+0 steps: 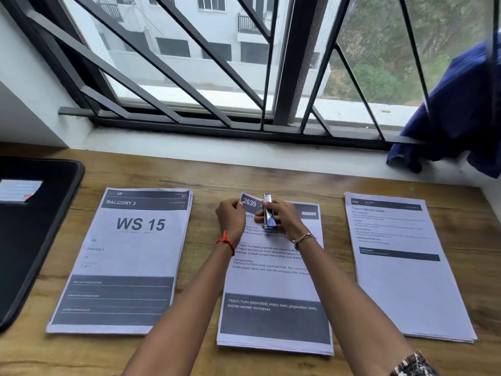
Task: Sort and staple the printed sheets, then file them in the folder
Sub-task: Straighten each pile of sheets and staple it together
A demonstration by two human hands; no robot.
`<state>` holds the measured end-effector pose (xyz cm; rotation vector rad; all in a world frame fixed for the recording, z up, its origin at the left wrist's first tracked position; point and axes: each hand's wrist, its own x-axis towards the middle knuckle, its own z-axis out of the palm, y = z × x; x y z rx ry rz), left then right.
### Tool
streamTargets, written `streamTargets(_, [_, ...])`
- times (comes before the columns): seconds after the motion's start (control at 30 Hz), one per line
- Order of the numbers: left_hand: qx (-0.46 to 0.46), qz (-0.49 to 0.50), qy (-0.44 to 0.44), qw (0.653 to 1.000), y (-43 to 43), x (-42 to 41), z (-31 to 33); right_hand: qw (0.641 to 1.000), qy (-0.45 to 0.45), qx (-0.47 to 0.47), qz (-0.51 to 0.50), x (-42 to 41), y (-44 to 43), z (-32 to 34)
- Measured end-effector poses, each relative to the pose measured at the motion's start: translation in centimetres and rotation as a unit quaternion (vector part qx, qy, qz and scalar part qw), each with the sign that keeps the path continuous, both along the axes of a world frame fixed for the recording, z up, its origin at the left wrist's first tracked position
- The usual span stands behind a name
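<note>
Three stacks of printed sheets lie side by side on the wooden desk. The left stack (127, 256) reads "WS 15". The middle stack (273, 294) is headed "2639". The right stack (401, 261) sits apart from it. My left hand (230, 217) pinches the top left corner of the middle stack and lifts it slightly. My right hand (282, 217) grips a small blue and silver stapler (269, 213) over the upper part of that stack. A black folder (32, 226) with a white label lies at the far left.
A window with black bars (217, 77) and a white sill run along the desk's far edge. A blue cloth (461, 109) hangs over the sill at the right. Bare wood (206, 267) shows between the stacks and along the front edge.
</note>
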<state>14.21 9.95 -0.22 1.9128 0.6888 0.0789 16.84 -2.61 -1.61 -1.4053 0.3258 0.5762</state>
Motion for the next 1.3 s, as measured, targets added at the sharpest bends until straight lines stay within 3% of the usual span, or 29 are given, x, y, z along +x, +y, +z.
streamTargets(0.2, [-0.018, 0.036, -0.026, 0.999, 0.2, -0.1, 0.0, 1.000, 0.019, 0.014, -0.001, 0.0, -0.2, 0.0])
streamTargets(0.4, [-0.035, 0.056, -0.027, 0.997, 0.3, 0.0, -0.2, 0.979, 0.088, 0.182, -0.016, 1.1, -2.4, 0.3])
streamTargets(0.63, [-0.045, 0.069, -0.041, 0.996, 0.3, 0.0, -0.6, 0.952, 0.020, 0.299, -0.054, 3.1, -1.3, 1.6])
streamTargets(0.8, [-0.033, 0.071, -0.055, 0.995, 0.3, -0.1, -0.8, 0.975, -0.045, 0.199, -0.091, 4.7, 0.8, 2.2])
streamTargets(1.0, [-0.020, 0.077, -0.059, 0.995, 0.4, 0.0, -1.3, 0.992, -0.120, 0.038, -0.003, 5.5, 1.4, 1.0])
streamTargets(1.3, [-0.009, 0.082, -0.068, 0.994, 0.4, -0.1, -1.5, 0.990, -0.139, -0.014, 0.034, 6.7, 1.7, 1.0])
